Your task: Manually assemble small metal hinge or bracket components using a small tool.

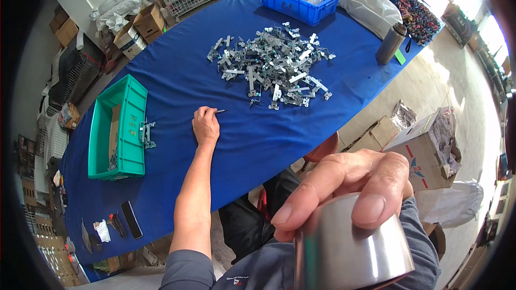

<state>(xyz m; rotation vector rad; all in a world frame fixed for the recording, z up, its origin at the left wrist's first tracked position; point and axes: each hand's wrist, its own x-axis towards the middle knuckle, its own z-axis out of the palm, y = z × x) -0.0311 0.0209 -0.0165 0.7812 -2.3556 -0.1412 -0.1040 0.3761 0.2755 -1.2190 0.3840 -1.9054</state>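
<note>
My right hand (349, 182) is raised close to the camera, its fingers closed round a shiny stainless-steel cup (352, 247). The cup's lower part runs out of the picture. On the blue cloth my left hand (206, 126) rests with its fingers closed on a thin grey rod (221, 111) with a dark tip; its exact kind is too small to make out. Beyond that hand lies a heap of metal hinge-like brackets (274, 64). To its left, a few similar brackets (146, 134) sit against the side of a green plastic crate (137, 156).
A blue crate (301, 8) holding clear plastic bags stands at the far side. At the table's right edge is a metal thermos bottle (391, 44). A phone (131, 219) and red-handled pliers (116, 224) lie near left. An open carton (424, 150) stands on the floor right.
</note>
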